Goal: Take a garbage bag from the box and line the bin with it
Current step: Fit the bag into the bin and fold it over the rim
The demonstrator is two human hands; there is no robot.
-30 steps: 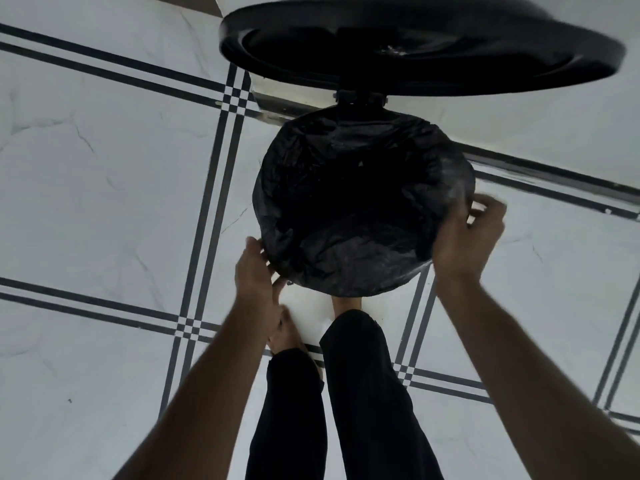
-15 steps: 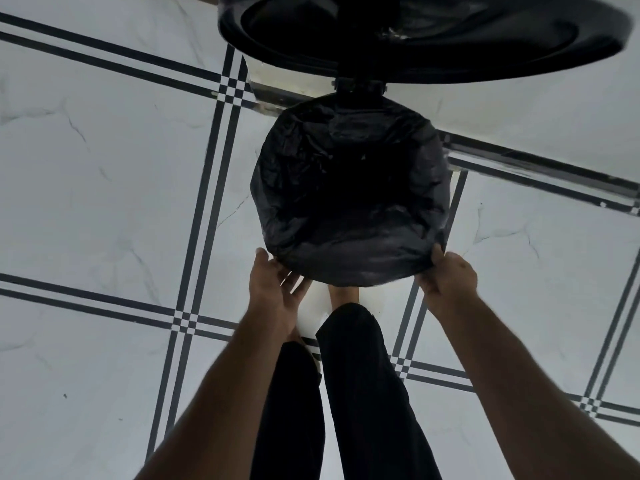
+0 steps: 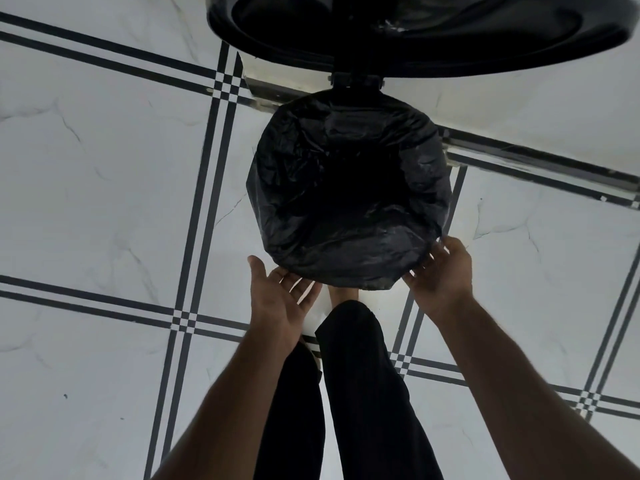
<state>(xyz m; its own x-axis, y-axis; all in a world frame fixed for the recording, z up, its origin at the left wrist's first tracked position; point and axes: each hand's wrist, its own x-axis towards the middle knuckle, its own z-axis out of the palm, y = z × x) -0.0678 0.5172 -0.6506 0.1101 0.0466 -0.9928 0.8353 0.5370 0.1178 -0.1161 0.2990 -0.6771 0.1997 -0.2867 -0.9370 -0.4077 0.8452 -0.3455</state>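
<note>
Home interior: marble-look floor tiles [image 3: 86, 174], lined pedal bin [image 3: 349, 202].

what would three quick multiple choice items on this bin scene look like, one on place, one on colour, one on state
1. Where are the hands?
A. at the bin's near rim
B. on the lid
C. on the floor

2. What colour is the garbage bag?
A. white
B. black
C. blue

3. How is the lid?
A. shut
B. taken off
C. raised open

Answers:
1 A: the left hand and right hand flank the near rim of the bin.
2 B: the garbage bag is black.
3 C: the lid stands up over the opening.
</note>
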